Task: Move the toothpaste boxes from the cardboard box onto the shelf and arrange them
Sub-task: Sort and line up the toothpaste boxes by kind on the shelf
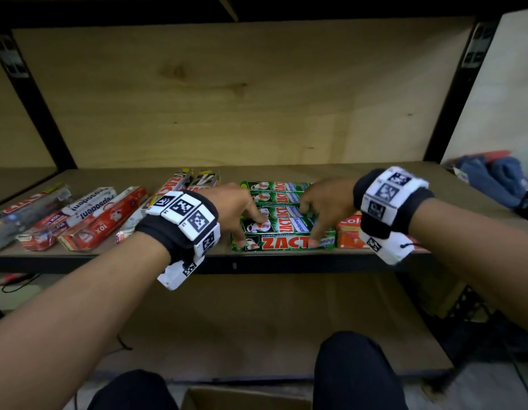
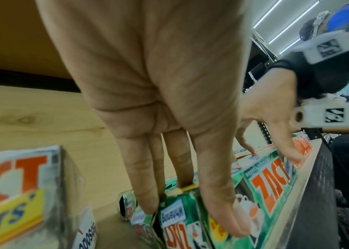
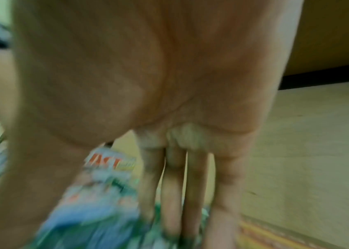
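Observation:
Several green ZACT toothpaste boxes (image 1: 283, 229) lie side by side in a block near the front edge of the wooden shelf (image 1: 286, 260). My left hand (image 1: 252, 229) rests on the block's left end, thumb on the front box, straight fingers (image 2: 148, 193) pointing down into the gaps behind it. My right hand (image 1: 308, 224) touches the right end the same way; its fingers (image 3: 171, 202) are straight and blurred in the right wrist view. The green boxes (image 2: 265, 182) run towards the right hand (image 2: 276, 143). An open cardboard box (image 1: 245, 398) sits below, between my knees.
Red and white Pepsodent boxes (image 1: 103, 220) and silver-red ZACT boxes (image 1: 174, 187) lie loosely on the shelf's left. An orange Colgate box (image 1: 350, 232) lies right of the green block. Blue cloth (image 1: 490, 179) sits far right. The shelf's rear part is bare wood.

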